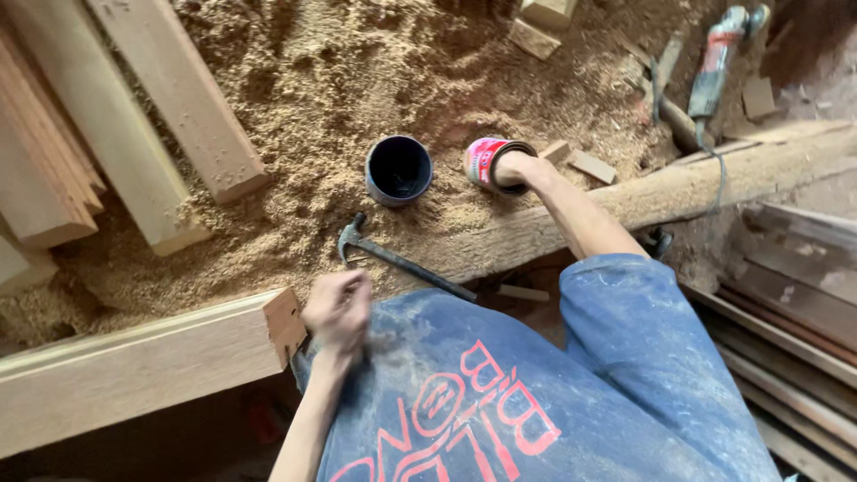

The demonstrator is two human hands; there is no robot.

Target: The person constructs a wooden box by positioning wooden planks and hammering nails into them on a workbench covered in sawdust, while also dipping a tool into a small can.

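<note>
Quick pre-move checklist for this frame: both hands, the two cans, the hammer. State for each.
1. Right hand reaching into the red tipped metal can: ok, fingers inside the mouth; what they hold, cannot tell.
2. Red can steady: not ok, it lies on its side on loose sawdust.
3. Dark blue open round can upright: ok, stands apart from the red can.
4. Left hand grip: cannot tell, blurred, curled near the pale wooden beam's end.
5. Black claw hammer free: ok, lying untouched between the hands.
</note>
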